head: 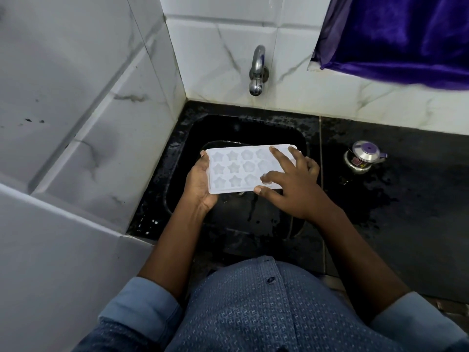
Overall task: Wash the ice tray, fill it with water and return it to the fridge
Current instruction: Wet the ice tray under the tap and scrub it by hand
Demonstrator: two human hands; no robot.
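A white ice tray [236, 168] with star and flower shaped cells is held level over the black sink [253, 219]. My left hand [200, 184] grips its left end from beneath, thumb on the edge. Spread over the tray's right part lies my right hand [291, 184], its fingers pressing into the cells and the thumb at the near edge. The steel tap [257, 69] sticks out of the tiled wall above the sink, and no water runs from it.
A black wet countertop [406, 212] stretches right of the sink, with a small steel lidded pot [363, 160] on it. White marble-look tiles [88, 110] wall in the left and back. A purple cloth [401, 36] hangs at the upper right.
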